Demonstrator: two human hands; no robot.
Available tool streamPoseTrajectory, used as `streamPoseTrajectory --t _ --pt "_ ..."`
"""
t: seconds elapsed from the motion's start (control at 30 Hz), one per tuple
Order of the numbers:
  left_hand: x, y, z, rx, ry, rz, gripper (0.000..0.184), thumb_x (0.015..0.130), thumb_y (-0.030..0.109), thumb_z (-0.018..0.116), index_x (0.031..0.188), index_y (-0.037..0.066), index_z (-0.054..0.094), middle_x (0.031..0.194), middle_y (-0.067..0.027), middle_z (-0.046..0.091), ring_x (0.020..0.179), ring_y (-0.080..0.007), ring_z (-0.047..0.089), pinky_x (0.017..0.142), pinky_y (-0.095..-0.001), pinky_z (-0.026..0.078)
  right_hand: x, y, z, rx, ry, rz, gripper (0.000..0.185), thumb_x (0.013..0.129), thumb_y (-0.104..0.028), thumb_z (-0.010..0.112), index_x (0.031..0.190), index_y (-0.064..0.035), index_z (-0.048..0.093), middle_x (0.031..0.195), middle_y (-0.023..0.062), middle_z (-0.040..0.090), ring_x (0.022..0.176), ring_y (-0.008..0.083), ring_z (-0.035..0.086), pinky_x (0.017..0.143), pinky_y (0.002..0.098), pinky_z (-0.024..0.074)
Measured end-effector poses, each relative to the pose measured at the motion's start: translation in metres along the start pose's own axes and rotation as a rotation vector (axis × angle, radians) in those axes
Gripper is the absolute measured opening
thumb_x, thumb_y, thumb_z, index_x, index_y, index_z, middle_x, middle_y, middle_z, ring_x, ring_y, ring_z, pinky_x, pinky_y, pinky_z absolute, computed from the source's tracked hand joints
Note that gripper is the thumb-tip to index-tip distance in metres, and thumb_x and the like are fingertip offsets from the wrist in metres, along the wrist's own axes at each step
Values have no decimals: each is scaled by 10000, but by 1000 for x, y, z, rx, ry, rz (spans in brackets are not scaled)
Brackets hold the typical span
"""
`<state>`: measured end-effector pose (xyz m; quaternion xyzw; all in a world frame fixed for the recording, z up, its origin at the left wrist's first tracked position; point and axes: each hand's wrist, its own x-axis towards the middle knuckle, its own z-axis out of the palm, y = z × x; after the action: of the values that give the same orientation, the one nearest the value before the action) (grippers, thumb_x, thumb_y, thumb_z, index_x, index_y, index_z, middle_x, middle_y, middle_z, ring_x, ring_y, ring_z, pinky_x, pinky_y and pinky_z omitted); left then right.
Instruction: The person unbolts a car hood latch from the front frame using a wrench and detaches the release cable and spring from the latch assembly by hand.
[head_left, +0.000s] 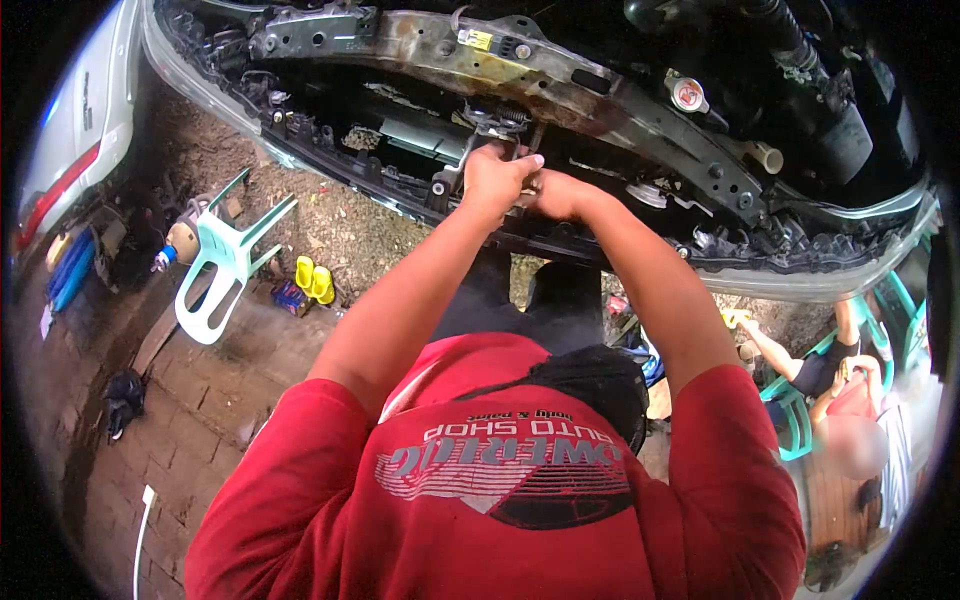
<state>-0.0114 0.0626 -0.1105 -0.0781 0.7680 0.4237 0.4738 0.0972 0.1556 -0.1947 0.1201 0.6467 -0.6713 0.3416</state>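
Note:
Both of my hands are at the middle of a car's open front end, just below a hood latch (497, 123) with a small spring. My left hand (489, 183) is closed around part of the latch's bracket, thumb pointing right; its fingertips are hidden behind the metal. Close against it, my right hand (556, 195) is curled shut, and what its fingers grip is covered. A rusty metal crossbeam (590, 100) runs above the hands. Below them curves the black front bumper edge (390, 192).
A radiator cap (688, 95) is at the upper right. Behind me stand a pale green plastic chair (225, 250) and yellow clogs (315, 281). A white car (95, 110) is at far left. Another person (845, 375) sits at the right.

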Motion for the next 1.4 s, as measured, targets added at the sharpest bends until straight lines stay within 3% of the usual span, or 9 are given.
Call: streamPoseTrajectory --t 0.27,0.53,0.7,0.83,0.93,1.0,1.1,1.33,1.4 --pt "0 -1 -2 -15 -56 16 217 818 112 827 962 3 705 866 -79 713 715 -162 657 672 -325 537 -6 -10 -10 -115 -10 -52 316 901 -243 719 1139 -36 716 1094 167 747 1006 304 688 935 422 517" --pt "-5 10 -5 47 -11 -43 218 802 116 819 910 -35 704 829 -132 717 692 -189 660 626 -353 532 0 -5 -8 199 -109 90 326 926 -261 741 1142 -19 710 1047 103 751 934 215 661 883 385 515" --pt "-1 12 -8 145 -48 -45 270 811 194 828 920 -27 718 799 -136 722 716 -222 689 652 -388 538 -12 -20 2 -149 145 -35 335 915 -285 707 1128 -27 720 1088 204 743 1007 326 711 913 432 535" --pt "6 -3 -3 212 9 63 340 776 249 859 921 -27 723 800 -172 728 715 -238 697 703 -380 542 -18 -41 4 -382 98 162 351 921 -298 600 1081 -17 736 1089 259 718 1029 415 685 921 469 537" --pt "-3 12 -3 246 0 35 284 807 217 844 929 -21 746 863 -107 747 745 -161 673 715 -336 543 -1 -33 -1 -512 -28 4 356 894 -306 617 1056 -17 748 1061 277 714 1023 420 684 928 481 531" --pt "8 -6 -5 218 -18 92 300 818 230 841 948 -24 748 879 -108 752 757 -154 679 730 -325 546 -9 -33 7 -236 140 72 319 870 -256 654 1061 -14 737 1051 243 732 1004 373 695 923 461 520" --pt "5 -1 -7 169 -68 65 322 831 239 837 987 -26 741 898 -99 754 764 -154 670 743 -328 541 -23 -36 -12 306 -145 154 396 794 -147 786 1156 -16 694 1168 81 707 1065 216 614 959 378 461" --pt "9 -6 -9 64 -96 34 296 833 223 828 989 -14 744 918 -93 751 798 -157 664 763 -348 531 -6 -1 -8 393 -186 55 455 771 -163 843 1179 -27 696 1172 63 706 1073 198 613 971 362 465" --pt "8 -3 -9 85 -67 65 319 806 204 839 973 -38 717 860 -135 731 766 -171 664 720 -351 538 4 -3 -6 352 -263 26 569 786 -6 767 1335 -6 618 1247 41 682 1131 169 601 1027 364 452"
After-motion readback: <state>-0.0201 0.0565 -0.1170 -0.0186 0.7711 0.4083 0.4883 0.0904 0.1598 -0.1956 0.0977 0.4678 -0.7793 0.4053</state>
